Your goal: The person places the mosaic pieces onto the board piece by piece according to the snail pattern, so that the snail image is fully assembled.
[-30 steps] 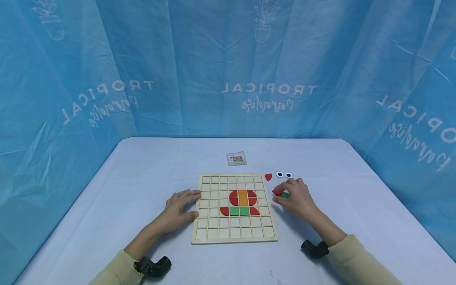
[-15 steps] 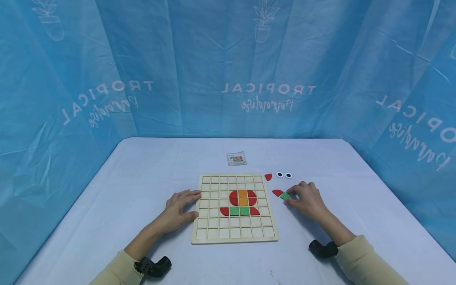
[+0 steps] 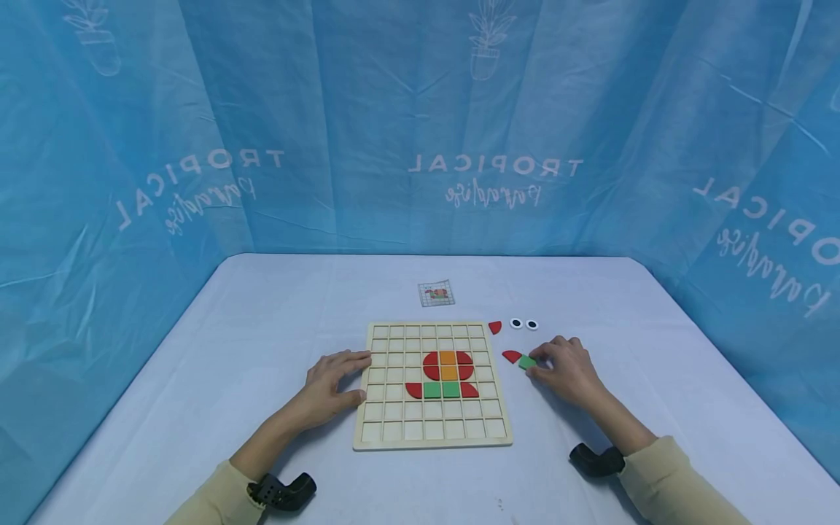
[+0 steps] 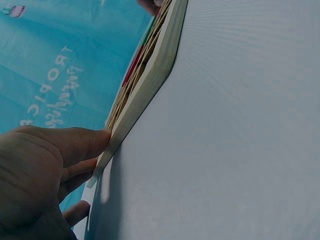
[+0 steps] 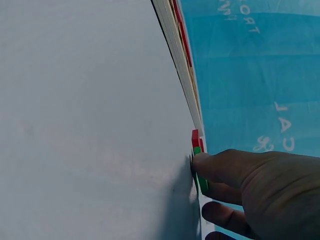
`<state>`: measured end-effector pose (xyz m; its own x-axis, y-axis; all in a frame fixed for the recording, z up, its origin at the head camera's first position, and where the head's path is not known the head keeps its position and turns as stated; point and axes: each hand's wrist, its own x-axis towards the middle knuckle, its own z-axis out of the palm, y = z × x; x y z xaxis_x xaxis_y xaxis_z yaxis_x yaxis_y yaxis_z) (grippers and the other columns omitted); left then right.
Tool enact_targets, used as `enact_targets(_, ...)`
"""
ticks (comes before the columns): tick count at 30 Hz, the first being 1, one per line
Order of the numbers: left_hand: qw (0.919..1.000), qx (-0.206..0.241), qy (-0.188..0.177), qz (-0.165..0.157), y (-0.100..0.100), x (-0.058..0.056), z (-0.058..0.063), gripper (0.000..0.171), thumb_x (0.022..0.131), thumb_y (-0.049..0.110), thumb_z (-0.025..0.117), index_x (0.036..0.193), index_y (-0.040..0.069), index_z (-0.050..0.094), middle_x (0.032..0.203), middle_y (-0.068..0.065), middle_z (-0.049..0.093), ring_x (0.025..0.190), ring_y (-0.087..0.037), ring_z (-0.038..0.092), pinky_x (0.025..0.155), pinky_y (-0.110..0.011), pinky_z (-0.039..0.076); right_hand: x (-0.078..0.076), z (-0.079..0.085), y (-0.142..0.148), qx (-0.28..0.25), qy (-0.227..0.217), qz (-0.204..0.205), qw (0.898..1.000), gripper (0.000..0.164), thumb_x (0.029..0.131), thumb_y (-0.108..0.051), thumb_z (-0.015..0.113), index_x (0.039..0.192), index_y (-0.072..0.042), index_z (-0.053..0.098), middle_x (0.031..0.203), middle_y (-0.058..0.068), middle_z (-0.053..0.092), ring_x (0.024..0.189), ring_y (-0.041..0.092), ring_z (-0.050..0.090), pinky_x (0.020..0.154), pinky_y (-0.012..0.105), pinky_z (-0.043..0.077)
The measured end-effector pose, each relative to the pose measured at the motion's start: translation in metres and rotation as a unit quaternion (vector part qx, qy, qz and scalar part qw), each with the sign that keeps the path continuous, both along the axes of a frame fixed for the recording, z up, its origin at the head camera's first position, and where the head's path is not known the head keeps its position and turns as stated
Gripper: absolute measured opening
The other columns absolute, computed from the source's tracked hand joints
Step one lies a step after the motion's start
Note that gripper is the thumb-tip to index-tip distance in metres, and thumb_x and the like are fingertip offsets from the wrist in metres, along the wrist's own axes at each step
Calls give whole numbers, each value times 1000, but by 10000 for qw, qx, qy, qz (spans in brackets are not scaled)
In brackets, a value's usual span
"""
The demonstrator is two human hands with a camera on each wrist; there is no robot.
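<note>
My right hand pinches a green square tile between thumb and fingers, low over the table right of the wooden grid board. In the right wrist view the green tile stands tilted under the thumb. A red quarter-round tile lies right beside it. My left hand rests against the board's left edge, thumb and fingertips touching the rim; the left wrist view shows the thumb at the board edge. Set in the grid are orange squares, green squares and several red quarter-rounds.
Beyond the board lies a small picture card with a coloured figure on a grid. Another red quarter-round sits at the board's top right corner, next to two round eye pieces. A blue printed curtain surrounds the white table.
My right hand has shifted right, off the red quarter-round tile and onto the green square beside it. The red tile now lies uncovered. My left hand stays at the board.
</note>
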<state>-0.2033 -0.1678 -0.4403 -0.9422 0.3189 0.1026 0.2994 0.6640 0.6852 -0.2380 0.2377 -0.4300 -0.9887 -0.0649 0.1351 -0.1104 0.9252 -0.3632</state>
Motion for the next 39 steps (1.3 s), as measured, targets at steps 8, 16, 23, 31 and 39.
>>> enact_targets(8, 10000, 13, 47, -1, 0, 0, -1, 56, 82, 17, 68, 135, 10, 52, 147, -7, 43, 140, -38, 23, 109, -62, 9, 5, 14, -16, -308, 162, 246, 9991, 28, 74, -21, 77, 101, -13, 73, 99, 6, 62, 98, 24, 46, 74, 34, 40)
enact_targets(16, 9999, -19, 98, -22, 0, 1, -1, 56, 82, 16, 68, 134, 8, 52, 146, -8, 44, 138, -38, 25, 107, -63, 11, 10, 26, -58, -380, 396, 933, 9941, 29, 72, -24, 80, 99, -16, 74, 99, 4, 64, 100, 21, 47, 74, 32, 42)
enact_targets(23, 9999, 1, 107, -25, 0, 1, 0, 56, 81, 15, 69, 134, 8, 52, 146, -8, 44, 138, -37, 25, 108, -62, 11, 7, 27, -100, -658, 285, 1499, 9861, 25, 73, -25, 79, 97, -19, 74, 97, -2, 63, 95, 16, 45, 75, 31, 40)
enact_targets(31, 10000, 5, 78, -33, 0, 1, 0, 56, 81, 15, 69, 134, 7, 52, 146, -9, 44, 138, -39, 25, 107, -63, 11, 4, 19, -136, -595, 112, 1910, 9797, 25, 76, -30, 77, 100, -21, 74, 97, -4, 63, 88, 13, 41, 70, 26, 36)
enact_targets(39, 9999, -23, 104, -60, -1, 0, 0, 56, 82, 17, 69, 135, 8, 52, 146, -8, 44, 138, -38, 25, 107, -63, 11, -1, 12, -152, -463, 201, 2251, 9730, 24, 77, -28, 76, 98, -18, 74, 96, -2, 63, 86, 15, 42, 72, 28, 35)
